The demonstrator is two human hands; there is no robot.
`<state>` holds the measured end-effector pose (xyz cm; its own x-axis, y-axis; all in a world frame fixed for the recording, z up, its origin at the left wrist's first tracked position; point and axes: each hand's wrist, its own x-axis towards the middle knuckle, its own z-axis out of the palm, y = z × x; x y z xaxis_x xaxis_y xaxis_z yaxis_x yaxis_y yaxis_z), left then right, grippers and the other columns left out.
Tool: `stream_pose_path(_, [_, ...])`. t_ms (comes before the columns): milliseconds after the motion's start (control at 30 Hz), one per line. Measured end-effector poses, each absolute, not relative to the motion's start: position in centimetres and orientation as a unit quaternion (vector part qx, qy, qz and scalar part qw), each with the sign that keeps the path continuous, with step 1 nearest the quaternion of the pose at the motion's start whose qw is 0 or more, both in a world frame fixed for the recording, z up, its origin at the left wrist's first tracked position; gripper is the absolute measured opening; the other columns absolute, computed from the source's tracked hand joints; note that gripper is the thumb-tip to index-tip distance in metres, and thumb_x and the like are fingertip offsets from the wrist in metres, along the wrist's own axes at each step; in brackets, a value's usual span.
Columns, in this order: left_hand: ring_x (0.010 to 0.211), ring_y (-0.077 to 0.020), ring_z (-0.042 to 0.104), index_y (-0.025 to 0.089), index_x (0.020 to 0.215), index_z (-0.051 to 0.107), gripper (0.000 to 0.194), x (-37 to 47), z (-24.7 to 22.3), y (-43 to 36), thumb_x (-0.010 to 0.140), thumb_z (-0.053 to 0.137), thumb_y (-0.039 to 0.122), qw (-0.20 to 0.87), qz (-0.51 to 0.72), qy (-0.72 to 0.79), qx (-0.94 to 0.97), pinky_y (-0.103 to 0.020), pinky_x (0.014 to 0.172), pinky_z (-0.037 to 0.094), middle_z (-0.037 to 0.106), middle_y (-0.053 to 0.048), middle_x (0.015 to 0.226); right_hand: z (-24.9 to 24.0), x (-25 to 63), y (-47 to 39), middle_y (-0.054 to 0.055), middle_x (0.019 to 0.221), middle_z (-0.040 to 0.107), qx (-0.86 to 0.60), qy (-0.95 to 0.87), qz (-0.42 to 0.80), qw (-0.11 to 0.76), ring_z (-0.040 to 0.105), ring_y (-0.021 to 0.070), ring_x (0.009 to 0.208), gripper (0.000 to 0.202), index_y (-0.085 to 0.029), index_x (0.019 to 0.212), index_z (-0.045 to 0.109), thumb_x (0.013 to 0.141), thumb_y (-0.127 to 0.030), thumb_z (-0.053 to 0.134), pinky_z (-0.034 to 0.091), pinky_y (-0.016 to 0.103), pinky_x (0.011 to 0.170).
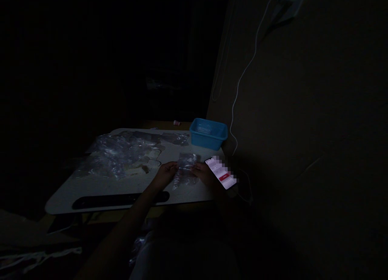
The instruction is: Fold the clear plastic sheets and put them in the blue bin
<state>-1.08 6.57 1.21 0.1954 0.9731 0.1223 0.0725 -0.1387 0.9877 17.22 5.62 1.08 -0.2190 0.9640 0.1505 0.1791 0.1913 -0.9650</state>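
Between my two hands a clear plastic bag (187, 162) is held just over the white tabletop (121, 187), its lower end hanging loose toward me. My left hand (167, 171) pinches its left side with the fingers pressed together. On the opposite side my right hand (202, 171) grips the bag's edge; shadow hides part of these fingers. Whether anything is inside the bag, I cannot tell in this dim light. Left of my hands spreads a heap of crumpled clear plastic bags (121, 150). A lit phone (221, 173) lies close to the right of my right hand.
A blue plastic basket (209, 141) stands at the table's back right corner. Along the near edge runs a black strip (106, 200). A white cable (239, 83) hangs down the wall on the right. Behind the table sits a small pink object (176, 123).
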Motion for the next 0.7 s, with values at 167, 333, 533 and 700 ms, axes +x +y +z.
stream_pose_path(167, [0.048,-0.0107,0.049,0.014,0.073,0.065,0.027,-1.24,1.13,6.51,0.063,0.057,0.037,0.497,0.458,0.434,0.595,-0.022,0.048,0.037,0.061,0.000,0.056,0.96,17.39,5.53,-0.002,0.062,0.058,-0.460,-0.624,0.451,0.443,0.053,0.0122,0.061,0.010,-0.017,0.066,0.058,0.069,-0.024,0.051,0.041,0.024,0.060])
stream_pose_path(333, [0.063,-0.0175,0.059,0.015,0.074,0.068,0.029,-1.39,0.89,6.68,0.061,0.059,0.039,0.518,0.480,0.393,0.589,-0.027,0.057,0.044,0.069,-0.008,0.077,0.86,17.50,5.41,0.002,0.078,0.065,-0.464,-0.603,0.448,0.469,0.058,0.0153,0.073,0.020,-0.017,0.080,0.065,0.067,-0.020,0.050,0.044,0.028,0.069])
stream_pose_path(533, [0.064,-0.0194,0.062,0.014,0.063,0.066,0.018,-1.04,1.11,6.43,0.054,0.061,0.029,0.580,0.495,0.379,0.524,-0.033,0.064,0.047,0.070,-0.009,0.075,0.50,17.73,5.23,0.004,0.078,0.066,-0.458,-0.586,0.464,0.481,0.059,0.0166,0.073,0.025,-0.016,0.084,0.066,0.069,-0.019,0.047,0.045,0.027,0.065])
stream_pose_path(700, [0.084,-0.0242,0.062,0.014,0.067,0.065,0.017,-0.99,1.05,6.40,0.054,0.059,0.025,0.594,0.525,0.326,0.515,-0.038,0.076,0.046,0.067,-0.011,0.093,0.15,17.87,5.10,0.005,0.087,0.067,-0.433,-0.587,0.449,0.517,0.060,0.0186,0.081,0.028,-0.017,0.089,0.066,0.069,-0.019,0.046,0.047,0.028,0.068])
